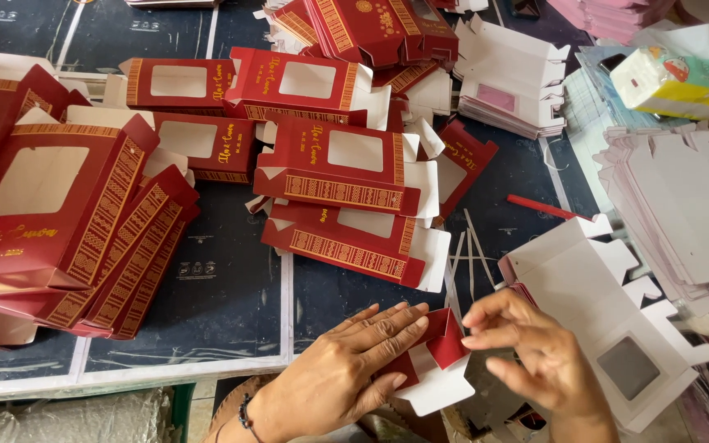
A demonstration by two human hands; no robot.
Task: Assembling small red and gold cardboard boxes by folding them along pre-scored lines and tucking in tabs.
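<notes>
Pressing flat on a red carton blank (441, 349) at the near edge of the worktop (223, 303), the left hand (354, 361) lies open, palm down, fingers spread over the card. The right hand (535, 353) is at the blank's right edge, fingers bent loosely; its fingertips seem to touch a red flap, though I cannot tell if they pinch it. Just right of that hand lies a white blank (609, 303) with a window, face down. Beyond, folded red boxes (346, 189) are heaped across the dark worktop, with a bigger pile (67, 213) to the left. A stack of white blanks (683, 205) sits far right, a tissue pack (674, 82) behind it.
</notes>
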